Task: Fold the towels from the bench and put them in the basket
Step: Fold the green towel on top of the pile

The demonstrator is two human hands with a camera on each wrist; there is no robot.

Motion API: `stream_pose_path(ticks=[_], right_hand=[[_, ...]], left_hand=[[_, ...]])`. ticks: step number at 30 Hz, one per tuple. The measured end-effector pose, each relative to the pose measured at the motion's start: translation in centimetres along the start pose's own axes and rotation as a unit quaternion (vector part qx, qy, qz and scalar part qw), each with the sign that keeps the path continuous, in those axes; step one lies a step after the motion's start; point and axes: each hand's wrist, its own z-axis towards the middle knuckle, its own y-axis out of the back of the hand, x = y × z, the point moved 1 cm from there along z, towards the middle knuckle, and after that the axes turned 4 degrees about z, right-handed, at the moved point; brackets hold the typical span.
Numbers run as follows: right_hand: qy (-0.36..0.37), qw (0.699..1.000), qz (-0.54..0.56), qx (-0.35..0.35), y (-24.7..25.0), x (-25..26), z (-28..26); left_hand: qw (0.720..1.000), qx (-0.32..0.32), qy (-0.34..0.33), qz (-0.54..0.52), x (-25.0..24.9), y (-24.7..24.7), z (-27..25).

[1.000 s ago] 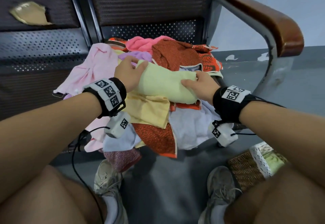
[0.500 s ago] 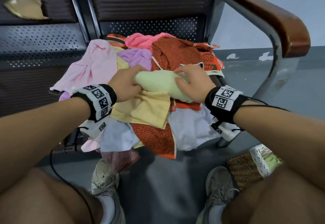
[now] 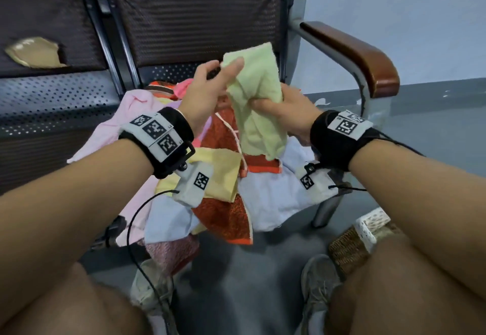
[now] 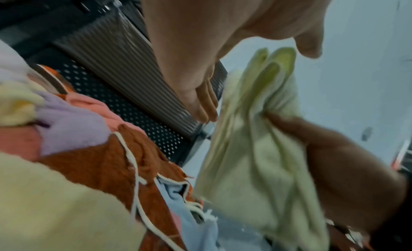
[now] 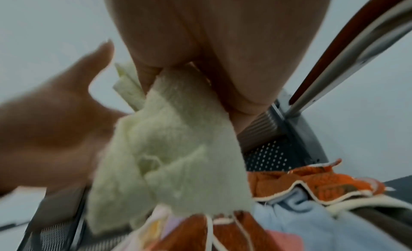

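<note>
One pale green towel hangs upright, long axis vertical, above the towel pile. Right hand clenches its middle; left hand, fingers straight, touches its upper corner.

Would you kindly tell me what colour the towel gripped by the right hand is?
The towel is plain pale green, clearest in the head view.
</note>
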Motion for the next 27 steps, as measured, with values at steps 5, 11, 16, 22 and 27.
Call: stream_pose_path(ticks=[5, 11, 16, 22, 27], right_hand=[[-0.004, 0.992, 0.088, -0.085, 5.9, 2.0, -5.2], [-0.068, 0.952, 0.194, -0.226, 14.1, -1.1, -14.7], [-0.178, 0.890, 0.213, -0.362, 21.5, -9.5, -22.5], [-0.318, 0.793, 0.225, -0.467, 24.9, -22.2, -33.7], [-0.451, 0.695, 0.291, -0.479, 22.2, -31.3, -41.9]], left_hand=[[0.988, 0.148, -0.007, 0.052, 0.3, -7.3, -1.6], [0.965, 0.233, -0.037, 0.113, 0.1, -20.4, -3.5], [0.922, 0.356, 0.017, 0.151, 5.2, -33.6, -6.5], [0.813, 0.509, 0.116, 0.258, 14.0, -46.2, -11.3], [0.665, 0.619, 0.187, 0.375, 23.4, -53.0, -16.2]])
